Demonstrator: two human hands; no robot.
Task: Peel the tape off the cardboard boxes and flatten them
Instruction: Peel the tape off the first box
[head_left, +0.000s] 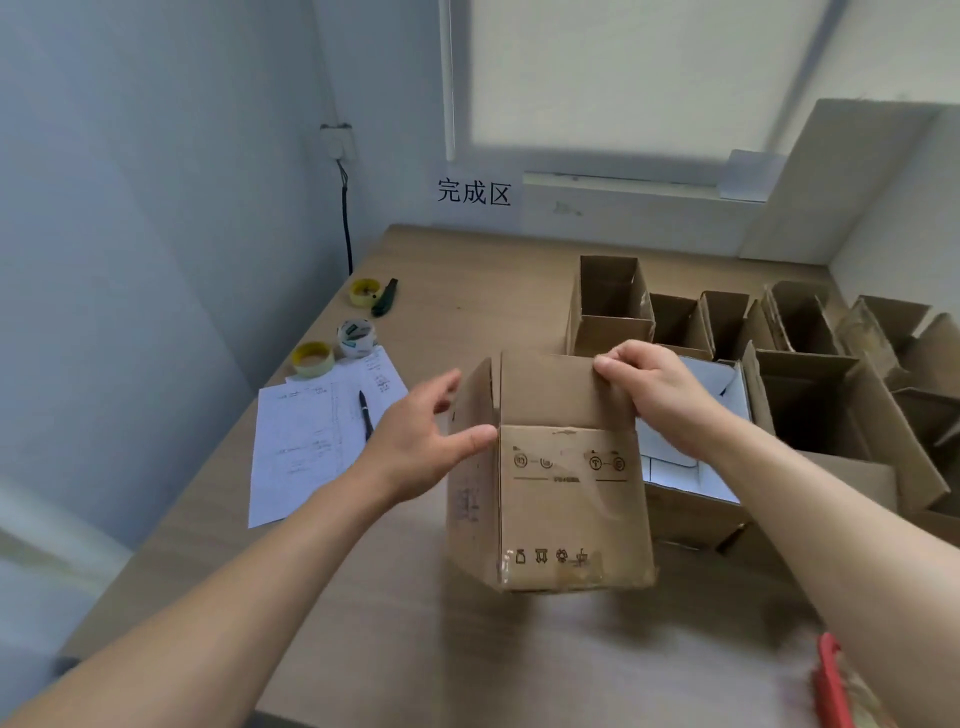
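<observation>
A brown cardboard box (563, 499) with printed handling symbols is held above the wooden table (415, 623), in the middle of the view. My right hand (654, 389) grips its upright top flap at the far right corner, fingers curled over the edge. My left hand (426, 436) lies against the box's left side with fingers straight, thumb touching the front corner. Bits of clear tape show near the box's bottom edge.
Several open cardboard boxes (810, 384) crowd the right half of the table. On the left lie paper sheets (311, 436) with a pen (365, 415), three tape rolls (356, 338) and a green cutter (384, 297). A red tool (831, 686) sits at the bottom right.
</observation>
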